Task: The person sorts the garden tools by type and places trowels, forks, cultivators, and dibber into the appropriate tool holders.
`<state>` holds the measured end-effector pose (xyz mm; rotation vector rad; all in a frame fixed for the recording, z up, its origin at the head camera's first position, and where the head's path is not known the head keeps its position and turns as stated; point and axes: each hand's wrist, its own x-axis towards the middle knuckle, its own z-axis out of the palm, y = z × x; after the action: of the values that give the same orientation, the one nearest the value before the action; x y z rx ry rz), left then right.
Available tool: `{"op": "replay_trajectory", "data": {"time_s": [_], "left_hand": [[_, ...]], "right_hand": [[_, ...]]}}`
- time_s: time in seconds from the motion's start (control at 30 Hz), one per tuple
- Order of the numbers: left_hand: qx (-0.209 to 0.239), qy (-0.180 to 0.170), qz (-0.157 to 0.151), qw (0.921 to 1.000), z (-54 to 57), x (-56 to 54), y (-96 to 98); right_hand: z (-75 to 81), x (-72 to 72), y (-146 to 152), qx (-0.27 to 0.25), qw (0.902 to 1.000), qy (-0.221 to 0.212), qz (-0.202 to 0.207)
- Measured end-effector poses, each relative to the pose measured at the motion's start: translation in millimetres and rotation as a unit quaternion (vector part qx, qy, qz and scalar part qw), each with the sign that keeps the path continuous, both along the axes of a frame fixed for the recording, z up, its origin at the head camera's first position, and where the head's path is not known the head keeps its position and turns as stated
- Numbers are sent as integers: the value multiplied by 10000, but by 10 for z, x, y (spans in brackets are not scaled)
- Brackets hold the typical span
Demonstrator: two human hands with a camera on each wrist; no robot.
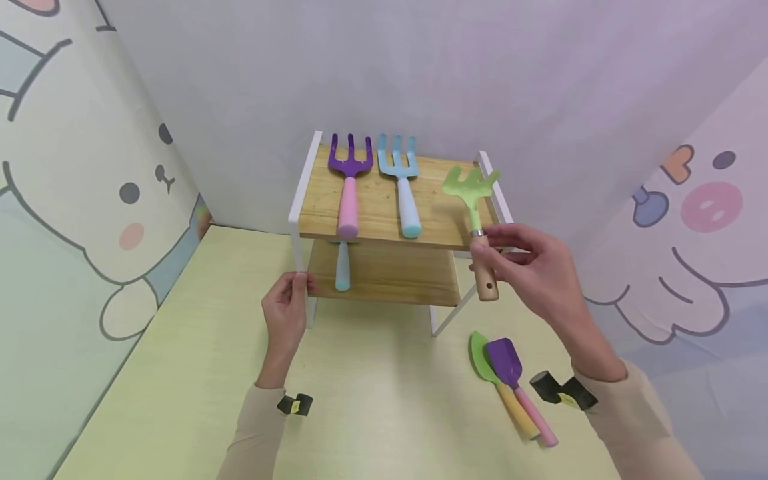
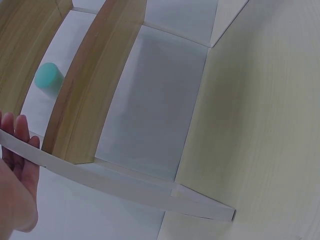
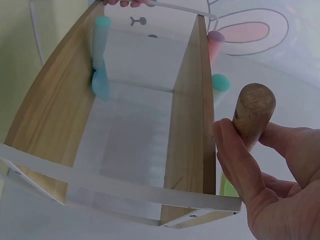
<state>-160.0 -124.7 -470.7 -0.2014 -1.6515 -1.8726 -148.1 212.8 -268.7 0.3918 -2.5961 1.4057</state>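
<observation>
Pinching a green fork [image 1: 473,195], right hand [image 1: 543,273] on wooden handle [image 1: 487,283], silver collar [image 1: 477,233], left hand [image 1: 285,312] gripping white frame [image 1: 306,177]

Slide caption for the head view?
Right hand holds a green fork by its wooden handle; left hand grips the white shelf frame.

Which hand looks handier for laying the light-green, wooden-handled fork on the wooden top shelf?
Likely the right hand: it holds that fork at the right of the shelf; the left hand grips the white left post.
</observation>
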Motion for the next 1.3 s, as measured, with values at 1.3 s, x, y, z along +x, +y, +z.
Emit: {"op": "replay_trajectory", "data": {"time_s": [1.3], "left_hand": [[191,-74,-33,9998,-28,-9,13]], "right_hand": [[479,-478,-263,1882,9815,-327,-110]]}}
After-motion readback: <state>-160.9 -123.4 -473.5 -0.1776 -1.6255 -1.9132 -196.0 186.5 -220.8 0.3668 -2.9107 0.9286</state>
